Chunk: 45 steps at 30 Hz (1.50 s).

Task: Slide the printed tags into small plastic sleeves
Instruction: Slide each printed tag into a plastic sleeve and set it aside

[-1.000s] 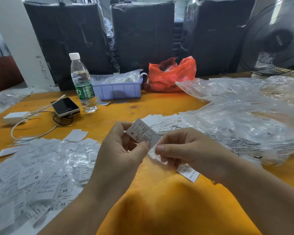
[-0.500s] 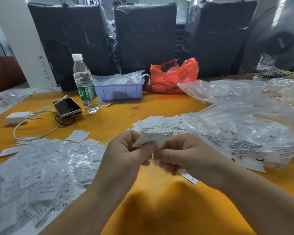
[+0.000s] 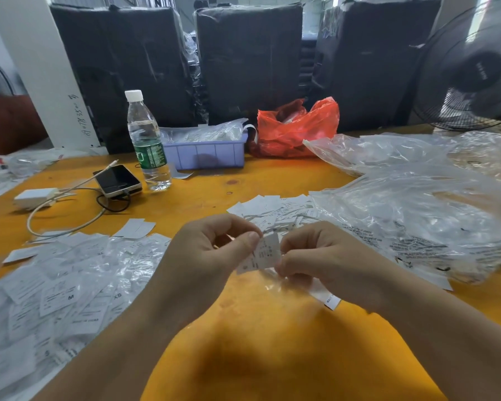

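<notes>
Tag held between both hands above the counter, ready for sleeving.

The left hand (image 3: 211, 250) pinches the tag (image 3: 262, 253) at its upper edge; the right hand (image 3: 324, 261) pinches its right side with a clear sleeve (image 3: 275, 280) just below; the tag's long axis tilts from upper right to lower left; both hands touch it equally; loose tags (image 3: 272, 209) lie beyond on the counter (image 3: 203, 195); sleeved ones (image 3: 58, 290) lie left.

Matt white paper tag (image 3: 262, 253) between the left hand (image 3: 211, 256) and right hand (image 3: 324, 261); crinkled glossy clear plastic bags (image 3: 417, 215) beyond the right hand; smooth orange surface (image 3: 272, 328) below.
</notes>
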{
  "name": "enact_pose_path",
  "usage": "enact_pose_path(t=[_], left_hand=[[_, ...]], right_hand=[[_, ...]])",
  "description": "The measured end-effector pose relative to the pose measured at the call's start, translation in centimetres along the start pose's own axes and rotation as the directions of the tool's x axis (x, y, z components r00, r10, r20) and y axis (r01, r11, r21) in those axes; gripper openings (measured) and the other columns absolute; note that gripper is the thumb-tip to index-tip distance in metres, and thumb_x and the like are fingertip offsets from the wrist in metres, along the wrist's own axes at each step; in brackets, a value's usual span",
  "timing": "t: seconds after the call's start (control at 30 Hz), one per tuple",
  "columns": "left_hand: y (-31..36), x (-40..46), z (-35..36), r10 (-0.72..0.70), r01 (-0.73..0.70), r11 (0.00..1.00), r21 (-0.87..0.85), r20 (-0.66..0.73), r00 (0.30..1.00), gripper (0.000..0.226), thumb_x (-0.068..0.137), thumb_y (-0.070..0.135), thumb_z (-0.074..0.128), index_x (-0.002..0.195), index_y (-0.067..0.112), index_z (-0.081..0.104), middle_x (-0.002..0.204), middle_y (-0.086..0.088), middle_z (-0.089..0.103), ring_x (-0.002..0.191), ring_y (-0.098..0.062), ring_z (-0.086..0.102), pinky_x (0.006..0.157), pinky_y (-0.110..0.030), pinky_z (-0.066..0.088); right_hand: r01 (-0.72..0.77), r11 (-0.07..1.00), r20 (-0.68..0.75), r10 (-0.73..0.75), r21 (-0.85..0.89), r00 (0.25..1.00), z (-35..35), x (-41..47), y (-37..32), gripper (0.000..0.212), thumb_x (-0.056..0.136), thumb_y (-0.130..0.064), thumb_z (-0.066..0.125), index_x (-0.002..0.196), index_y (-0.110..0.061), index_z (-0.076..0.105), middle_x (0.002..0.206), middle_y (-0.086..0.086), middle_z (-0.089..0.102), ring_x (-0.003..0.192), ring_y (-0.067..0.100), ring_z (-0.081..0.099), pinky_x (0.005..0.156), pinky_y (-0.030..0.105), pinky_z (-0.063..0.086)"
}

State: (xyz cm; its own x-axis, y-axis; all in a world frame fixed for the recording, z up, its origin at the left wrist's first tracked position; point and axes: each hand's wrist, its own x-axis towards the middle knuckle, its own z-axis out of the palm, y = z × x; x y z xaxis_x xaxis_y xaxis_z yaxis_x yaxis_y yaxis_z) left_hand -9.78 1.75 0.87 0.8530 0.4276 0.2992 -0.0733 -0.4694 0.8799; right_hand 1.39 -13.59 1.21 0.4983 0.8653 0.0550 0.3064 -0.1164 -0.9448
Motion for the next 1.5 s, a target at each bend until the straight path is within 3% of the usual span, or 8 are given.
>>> enact_pose_path(t=[0.1,0.33,0.53,0.63,0.8,1.1,1.27,1.5], left_hand=[[0.2,0.0,-0.6,-0.003,-0.008,0.996,0.09,0.126,0.992,0.007,0.082,0.035,0.072,0.087,0.039,0.072,0.079,-0.005,0.068,0.074,-0.022,0.062,0.061,-0.039,0.051],[0.2,-0.1,-1.0,-0.095,0.05,0.989,0.137,0.342,0.935,0.019,0.075,0.043,0.071,0.083,0.026,0.074,0.069,-0.01,0.06,0.061,-0.013,0.05,0.058,-0.028,0.038],[-0.1,0.4,-1.0,-0.112,0.119,0.991,-0.055,0.117,0.987,0.017,0.09,0.027,0.065,0.083,0.012,0.069,0.058,0.007,0.059,0.047,-0.003,0.045,0.047,-0.011,0.036],[-0.3,0.4,-0.8,-0.105,0.111,0.976,-0.189,0.04,0.994,0.019,0.087,0.028,0.064,0.083,0.01,0.068,0.054,0.006,0.053,0.045,-0.005,0.042,0.044,-0.013,0.036],[0.5,-0.1,-0.6,-0.034,0.037,0.962,-0.271,0.018,0.999,0.015,0.079,0.04,0.072,0.076,0.026,0.07,0.054,0.006,0.052,0.047,-0.006,0.041,0.045,-0.016,0.038],[0.9,-0.4,-0.1,-0.018,0.029,0.946,-0.323,0.038,0.999,0.02,0.083,0.041,0.069,0.077,0.022,0.068,0.056,0.003,0.051,0.048,-0.01,0.039,0.046,-0.019,0.035],[0.9,-0.7,0.5,-0.006,0.027,0.934,-0.357,0.059,0.998,0.023,0.078,0.039,0.063,0.081,0.017,0.066,0.055,0.004,0.051,0.047,-0.009,0.041,0.044,-0.019,0.037],[0.7,-0.7,0.3,0.01,0.015,0.951,-0.31,0.078,0.997,0.017,0.082,0.038,0.07,0.079,0.021,0.068,0.058,0.003,0.056,0.049,-0.01,0.045,0.045,-0.02,0.04]], right_hand=[[0.012,1.0,0.035,-0.011,-0.013,0.999,-0.3,-0.1,-0.2,0.022,0.073,-0.011,0.06,0.052,-0.014,0.056,0.055,0.004,0.046,0.055,0.02,0.04,0.054,0.03,0.03],[0.042,0.999,0.219,-0.043,0.008,0.975,-0.9,-0.3,-0.3,0.019,0.075,-0.011,0.061,0.057,-0.015,0.061,0.053,0.0,0.053,0.053,0.013,0.046,0.054,0.019,0.039],[0.026,0.992,0.178,-0.049,0.126,0.983,-1.4,0.0,0.4,0.012,0.077,-0.017,0.07,0.078,-0.005,0.067,0.063,0.006,0.06,0.055,0.014,0.052,0.053,0.021,0.041],[0.024,0.982,0.182,-0.058,0.185,0.982,-1.4,0.1,0.5,0.013,0.077,-0.018,0.072,0.08,-0.005,0.068,0.065,0.006,0.061,0.056,0.015,0.052,0.052,0.021,0.039],[0.013,0.961,0.197,-0.07,0.278,0.978,-1.0,0.1,0.6,0.015,0.072,-0.026,0.08,0.072,-0.015,0.07,0.069,0.009,0.058,0.058,0.017,0.048,0.054,0.027,0.03],[0.017,0.966,0.213,-0.074,0.259,0.974,-1.1,0.1,0.7,0.023,0.068,-0.034,0.084,0.072,-0.017,0.071,0.075,0.015,0.061,0.057,0.014,0.052,0.054,0.022,0.037],[-0.002,0.972,0.176,-0.04,0.233,0.984,-0.9,0.2,0.8,0.057,0.066,-0.033,0.084,0.091,0.013,0.061,0.08,0.02,0.057,0.061,0.021,0.049,0.059,0.032,0.033],[-0.016,0.969,0.179,-0.029,0.247,0.983,-0.6,0.0,0.7,0.044,0.073,-0.023,0.075,0.093,0.014,0.061,0.069,0.009,0.061,0.056,0.017,0.049,0.057,0.027,0.034]])
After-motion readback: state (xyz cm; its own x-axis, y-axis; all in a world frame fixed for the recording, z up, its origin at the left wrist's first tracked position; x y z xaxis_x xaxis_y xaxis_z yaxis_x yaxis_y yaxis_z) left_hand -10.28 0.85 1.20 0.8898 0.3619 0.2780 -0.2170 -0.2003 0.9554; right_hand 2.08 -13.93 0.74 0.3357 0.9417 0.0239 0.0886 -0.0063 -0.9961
